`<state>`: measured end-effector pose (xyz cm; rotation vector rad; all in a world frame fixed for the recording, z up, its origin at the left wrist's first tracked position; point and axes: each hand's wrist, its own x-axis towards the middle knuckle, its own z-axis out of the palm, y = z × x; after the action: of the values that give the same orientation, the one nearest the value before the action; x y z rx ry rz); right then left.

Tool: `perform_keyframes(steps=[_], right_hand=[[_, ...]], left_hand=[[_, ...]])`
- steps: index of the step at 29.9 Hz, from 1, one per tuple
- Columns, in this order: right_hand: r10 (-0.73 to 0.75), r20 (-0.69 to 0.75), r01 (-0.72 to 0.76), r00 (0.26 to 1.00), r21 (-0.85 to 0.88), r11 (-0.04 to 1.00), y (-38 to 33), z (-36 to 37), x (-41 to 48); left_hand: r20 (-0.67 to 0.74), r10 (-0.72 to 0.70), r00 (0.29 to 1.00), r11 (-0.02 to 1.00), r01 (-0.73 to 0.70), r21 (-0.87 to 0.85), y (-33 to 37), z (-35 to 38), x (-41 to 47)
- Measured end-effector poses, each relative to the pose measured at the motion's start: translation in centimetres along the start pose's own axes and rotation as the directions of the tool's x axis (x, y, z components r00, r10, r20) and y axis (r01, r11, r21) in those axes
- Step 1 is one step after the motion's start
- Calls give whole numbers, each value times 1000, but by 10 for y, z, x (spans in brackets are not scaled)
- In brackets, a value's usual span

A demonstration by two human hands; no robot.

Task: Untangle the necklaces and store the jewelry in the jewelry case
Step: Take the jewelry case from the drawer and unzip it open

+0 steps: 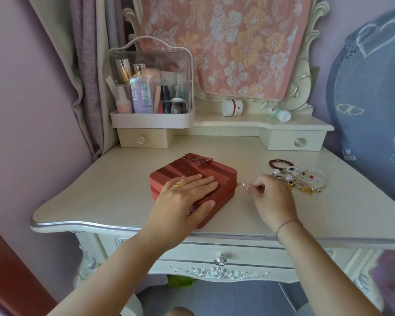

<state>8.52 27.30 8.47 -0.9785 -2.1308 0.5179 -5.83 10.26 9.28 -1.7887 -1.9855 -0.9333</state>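
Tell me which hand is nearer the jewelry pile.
Right. The right hand is directly beside the jewelry pile, at its left edge, pinching the zipper pull; the left hand lies flat on the jewelry case, farther left.

1. On my feed, two forearms come in from the lower edge, both bare as far back as I can see them.
2. The left hand wears a gold ring on its ring finger. It is a smooth, shiny band and looks a little thicker on top.
3. The right hand has a thin dark cord bracelet at the wrist, a single strand sitting close round it.
4. The fingers have short nails. The left thumb's nail is the one I see best, trimmed and rounded.
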Motion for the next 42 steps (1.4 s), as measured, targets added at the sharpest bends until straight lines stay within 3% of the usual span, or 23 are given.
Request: perform_keyframes(steps=[9,12,15,17,19,21,22,26,30,36,42], right_hand=[[76,188,-86,979,42,995,-8,16,46],[77,180,-95,981,94,991,-6,14,43],[110,97,-127,989,188,974,-5,4,21],[86,29,-91,996,262,961,-8,-2,-4],[42,46,-55,998,335,940,-15,-5,-31],[0,123,-49,992,398,916,-24,-4,-52],[-28,162,-43,986,421,906,-26,-2,-59],[-126,201,26,971,440,898,-33,2,-64],[-116,200,-32,973,611,791,-32,-15,-54],[-97,157,-51,983,737,674,-36,-27,-13],[-95,223,-89,970,692,716,-32,-2,21]], left_hand=[[-13,-4,1000,1000,4,-2,1,2,-1],[-13,-12,1000,1000,12,-2,0,2,-1],[-93,-164,982,986,162,-35,-8,1,-9],[-115,-390,914,907,360,-221,-15,-3,-14],[-42,-599,800,719,514,-468,-23,-7,-14],[54,-691,721,549,572,-609,-29,-9,-9],[72,-703,707,514,576,-636,-31,-10,-8],[31,-680,732,532,522,-666,-26,-17,-15],[10,-560,829,597,411,-689,8,-30,-22],[-52,-443,895,639,274,-719,-1,-34,6],[128,-423,897,642,396,-657,-31,-10,47]])
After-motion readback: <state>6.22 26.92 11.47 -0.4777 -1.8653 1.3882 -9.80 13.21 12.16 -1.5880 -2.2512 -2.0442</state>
